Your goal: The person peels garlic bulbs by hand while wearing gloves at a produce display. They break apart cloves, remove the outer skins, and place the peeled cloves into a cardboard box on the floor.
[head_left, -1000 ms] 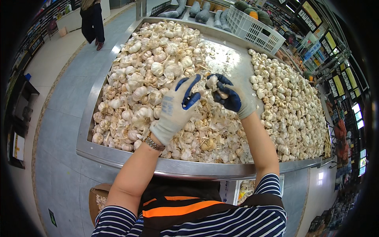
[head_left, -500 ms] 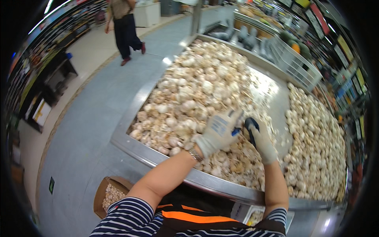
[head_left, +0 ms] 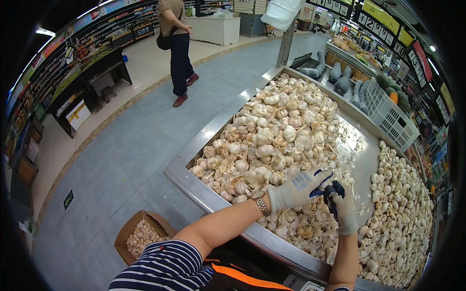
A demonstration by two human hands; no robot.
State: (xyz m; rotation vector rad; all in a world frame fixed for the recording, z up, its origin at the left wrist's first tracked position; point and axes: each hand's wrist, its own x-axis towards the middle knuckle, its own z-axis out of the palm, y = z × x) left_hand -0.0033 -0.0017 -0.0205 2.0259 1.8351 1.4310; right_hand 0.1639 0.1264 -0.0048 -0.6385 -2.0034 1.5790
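Note:
Both my hands wear pale knit gloves with dark blue coated fingers, and they meet above the near part of a metal display bin (head_left: 194,182). My left hand (head_left: 300,188) is closed around a pale garlic bulb (head_left: 325,184), mostly covered by the fingers. Against it, my right hand (head_left: 342,206) has its fingers curled at the bulb; whatever else they hold is hidden. Beneath and beside the hands lie loose papery skins (head_left: 303,230). A big heap of untrimmed garlic bulbs (head_left: 264,138) fills the bin's left side. Cleaner white bulbs (head_left: 398,208) are packed along the right.
A cardboard box (head_left: 124,237) of garlic pieces stands on the floor at lower left. Beyond the bin are a white plastic crate (head_left: 388,114) and dark gourds (head_left: 342,82). Another person (head_left: 177,53) is in the aisle at the back left.
My view has swung, so the bin sits lower and further right in it. My hands, slightly apart before, now meet at the bulb. The person in the aisle has changed stance.

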